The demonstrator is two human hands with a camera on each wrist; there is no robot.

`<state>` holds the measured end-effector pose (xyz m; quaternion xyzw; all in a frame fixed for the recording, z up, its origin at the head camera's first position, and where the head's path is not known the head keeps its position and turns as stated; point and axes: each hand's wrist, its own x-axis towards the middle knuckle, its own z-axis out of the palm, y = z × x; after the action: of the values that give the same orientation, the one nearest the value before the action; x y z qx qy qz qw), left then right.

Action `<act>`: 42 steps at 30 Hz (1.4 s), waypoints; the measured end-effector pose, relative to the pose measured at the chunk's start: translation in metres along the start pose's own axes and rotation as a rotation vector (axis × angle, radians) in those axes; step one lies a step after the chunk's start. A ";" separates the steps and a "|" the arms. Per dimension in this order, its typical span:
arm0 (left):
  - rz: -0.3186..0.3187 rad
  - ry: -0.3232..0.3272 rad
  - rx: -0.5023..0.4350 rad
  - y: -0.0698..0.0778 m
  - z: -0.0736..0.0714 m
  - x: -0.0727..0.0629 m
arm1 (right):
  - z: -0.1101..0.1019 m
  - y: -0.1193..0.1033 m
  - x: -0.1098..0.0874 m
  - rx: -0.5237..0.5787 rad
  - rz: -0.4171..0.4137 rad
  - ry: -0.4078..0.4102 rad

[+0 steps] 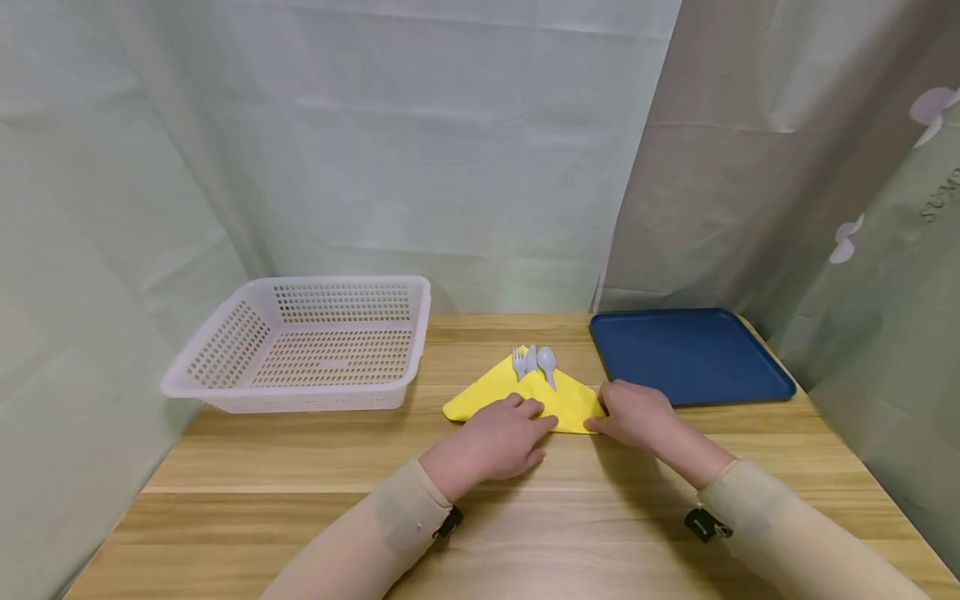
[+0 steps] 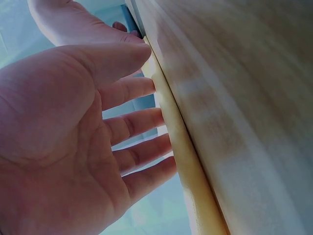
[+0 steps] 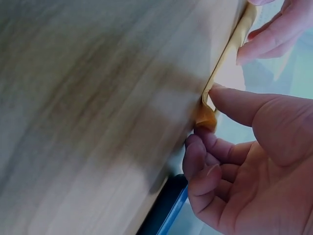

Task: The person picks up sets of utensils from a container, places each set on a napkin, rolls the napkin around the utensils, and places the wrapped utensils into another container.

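A yellow napkin (image 1: 480,395), folded to a broad triangle, lies on the wooden table (image 1: 300,500). Out of its upper fold stick the heads of a pale plastic fork (image 1: 519,362), a knife (image 1: 532,360) and a spoon (image 1: 547,362); their handles are mostly hidden. My left hand (image 1: 498,437) presses the front of the napkin with outstretched fingertips, as the left wrist view (image 2: 73,127) also shows. At the napkin's right corner, my right hand (image 1: 637,412) pinches the cloth between thumb and fingers; in the right wrist view the gripped corner (image 3: 207,116) is bent.
A white perforated plastic basket (image 1: 292,401) stands at the back left. The blue tray (image 1: 690,354) lies at the back right, just beyond my right hand. Hanging sheets (image 1: 450,167) enclose the table at the back and sides.
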<state>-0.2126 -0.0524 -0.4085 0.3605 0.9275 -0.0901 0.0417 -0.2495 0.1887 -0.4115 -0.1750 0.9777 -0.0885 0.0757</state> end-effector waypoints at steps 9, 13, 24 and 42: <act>-0.013 -0.020 -0.020 0.000 -0.001 0.000 | 0.002 0.002 -0.001 0.117 0.004 -0.040; -0.015 -0.020 -0.022 0.000 -0.001 0.000 | 0.013 0.016 0.008 0.170 -0.040 -0.024; -0.016 -0.026 -0.021 0.001 -0.001 0.000 | 0.009 0.015 0.003 0.526 0.009 -0.097; -0.014 -0.023 -0.024 0.000 -0.002 0.001 | 0.006 0.010 -0.010 0.903 0.231 -0.240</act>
<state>-0.2128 -0.0513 -0.4063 0.3522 0.9305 -0.0834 0.0561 -0.2423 0.2001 -0.4182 -0.0240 0.8389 -0.4745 0.2656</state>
